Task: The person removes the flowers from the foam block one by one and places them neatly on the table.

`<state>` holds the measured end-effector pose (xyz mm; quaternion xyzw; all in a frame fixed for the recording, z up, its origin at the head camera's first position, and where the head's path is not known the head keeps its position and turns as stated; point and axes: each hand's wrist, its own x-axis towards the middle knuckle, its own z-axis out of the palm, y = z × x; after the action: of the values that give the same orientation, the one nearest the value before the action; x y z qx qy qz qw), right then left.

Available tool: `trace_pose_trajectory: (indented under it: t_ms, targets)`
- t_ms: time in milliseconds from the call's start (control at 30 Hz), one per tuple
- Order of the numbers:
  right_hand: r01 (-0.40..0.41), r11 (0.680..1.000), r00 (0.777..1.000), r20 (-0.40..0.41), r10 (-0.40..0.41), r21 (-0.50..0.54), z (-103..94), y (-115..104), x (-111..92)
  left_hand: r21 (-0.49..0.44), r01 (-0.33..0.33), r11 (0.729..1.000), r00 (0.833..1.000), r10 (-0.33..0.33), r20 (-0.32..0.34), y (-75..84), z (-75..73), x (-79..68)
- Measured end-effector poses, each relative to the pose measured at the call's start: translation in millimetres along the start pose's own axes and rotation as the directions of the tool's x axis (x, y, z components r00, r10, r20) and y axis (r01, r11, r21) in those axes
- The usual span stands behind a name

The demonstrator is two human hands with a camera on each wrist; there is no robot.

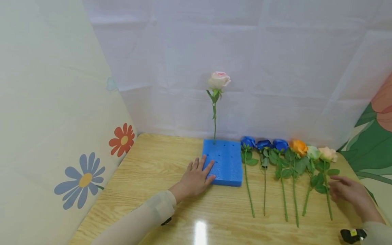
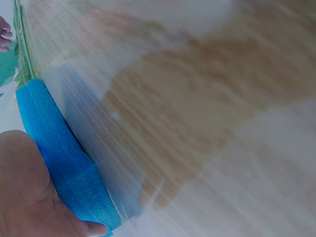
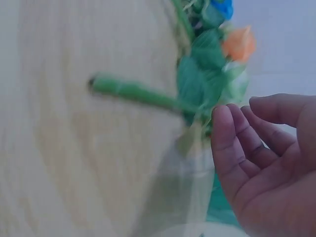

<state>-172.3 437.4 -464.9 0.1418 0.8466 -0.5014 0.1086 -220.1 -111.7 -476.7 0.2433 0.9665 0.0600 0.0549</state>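
My left hand (image 1: 194,178) rests with spread fingers on the left side of a blue foam block (image 1: 226,166). In the left wrist view, the palm lies against the block's side (image 2: 64,148). A pale pink rose (image 1: 219,80) stands upright in the block's back left part, where several small holes dot the top. At the far right, my right hand (image 1: 350,195) is beside the stem of a peach rose (image 1: 327,154) lying on the table. In the right wrist view, thumb and fingers are apart, the fingertips close to a green stem (image 3: 138,94).
Between the block and the peach rose lie several roses in a row: blue ones (image 1: 280,145), an orange one (image 1: 298,147) and a pale green one (image 1: 313,153). All rest on the wooden table (image 1: 159,156). White cloth (image 1: 183,68) hangs behind; flower-print cloth (image 1: 46,119) borders the left.
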Motion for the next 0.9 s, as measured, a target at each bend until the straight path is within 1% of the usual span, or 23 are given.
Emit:
trace_pose_trajectory:
  t_ms: [67, 167, 333, 467, 667, 900]
  targets:
    - [0.034, 0.999, 0.999, -0.008, -0.035, -0.020, 2.7, -6, -1, 0.000, 0.001, 1.000, 1.000, -0.001, -0.003, -0.4, 0.6, 0.7]
    - [0.085, 0.996, 0.996, -0.004, -0.085, -0.016, 9.8, -17, -3, 0.003, 0.002, 1.000, 1.000, -0.002, -0.006, -1.7, 2.8, 2.3]
    - [0.153, 0.988, 0.988, 0.019, -0.153, 0.021, 23.7, -33, -4, 0.012, 0.004, 1.000, 1.000, -0.003, -0.003, -2.6, 4.6, 3.5]
    - [0.215, 0.977, 0.976, 0.018, -0.215, -0.007, 35.7, -44, -2, 0.025, 0.002, 1.000, 1.000, -0.002, -0.005, -3.5, 6.5, 4.1]
    - [0.253, 0.967, 0.967, 0.012, -0.253, -0.038, 50.8, -61, 3, 0.020, 0.001, 1.000, 1.000, -0.001, -0.010, -3.8, 8.0, 4.3]
    - [0.293, 0.955, 0.955, 0.039, -0.294, 0.037, 67.5, -81, 7, 0.024, 0.004, 1.000, 1.000, -0.004, -0.009, -3.8, 8.6, 4.6]
